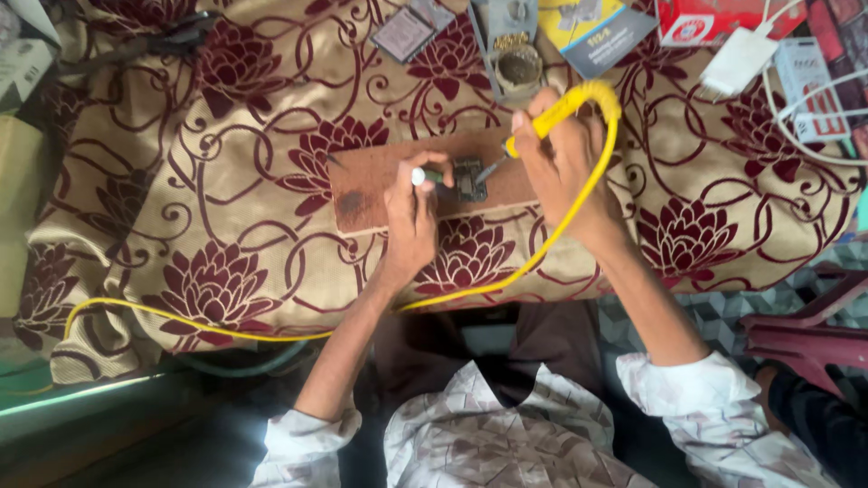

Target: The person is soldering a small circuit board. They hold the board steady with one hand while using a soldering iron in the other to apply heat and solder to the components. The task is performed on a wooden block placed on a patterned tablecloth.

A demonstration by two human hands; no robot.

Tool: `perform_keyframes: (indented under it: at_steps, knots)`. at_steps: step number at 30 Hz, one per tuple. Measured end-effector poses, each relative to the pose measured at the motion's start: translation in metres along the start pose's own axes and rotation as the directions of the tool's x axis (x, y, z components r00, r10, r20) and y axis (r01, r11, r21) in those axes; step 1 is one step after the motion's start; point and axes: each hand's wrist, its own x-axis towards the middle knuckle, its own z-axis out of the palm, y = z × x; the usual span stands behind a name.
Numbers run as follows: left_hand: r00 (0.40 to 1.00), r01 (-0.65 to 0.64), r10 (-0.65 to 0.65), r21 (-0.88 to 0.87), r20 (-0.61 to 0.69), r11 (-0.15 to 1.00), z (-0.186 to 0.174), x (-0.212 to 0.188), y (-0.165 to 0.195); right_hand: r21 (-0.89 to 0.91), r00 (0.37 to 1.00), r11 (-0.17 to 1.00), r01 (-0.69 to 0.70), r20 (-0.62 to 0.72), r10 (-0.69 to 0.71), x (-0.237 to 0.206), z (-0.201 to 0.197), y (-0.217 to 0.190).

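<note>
The right hand (562,161) is clenched around the yellow handle of a soldering iron (553,116), whose dark metal tip slants down and to the left onto a small dark circuit board (469,180). The left hand (411,210) pinches a thin silvery tool (419,176) between thumb and fingers and presses its end against the left edge of the same circuit board. The circuit board lies on a brown wooden block (371,185), which sits on a bench covered with a beige cloth (226,181) patterned with maroon flowers. The iron's yellow cord (542,244) loops over the right hand, runs down past the wrist and trails left along the front edge of the cloth. Beyond the block stands a small round tin (519,65), with a dark square chip (403,34) to its left; a white charger (739,61) with a white cable lies at the far right, well apart from the hands
</note>
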Motion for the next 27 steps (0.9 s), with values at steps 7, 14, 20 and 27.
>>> perform_keyframes:
  at_steps: [7,14,20,27]
  knots:
    - [0.998,0.064,-0.064,-0.118,0.003,0.991,0.001,-0.002,0.000,0.091,0.996,0.994,-0.065,0.070,0.059,0.009,-0.002,0.017]
    - [0.999,0.038,-0.038,-0.043,-0.004,0.998,0.004,0.000,0.001,0.091,0.988,0.988,-0.121,0.107,0.111,0.012,-0.007,0.013]
    - [0.998,0.049,-0.050,-0.052,-0.031,0.997,0.004,0.001,-0.002,0.148,0.989,0.981,-0.126,0.102,0.111,0.006,-0.012,0.010]
    - [0.999,0.033,-0.033,-0.006,-0.017,0.999,0.004,0.002,0.000,0.212,0.982,0.970,-0.118,0.172,0.082,0.004,-0.017,0.012]
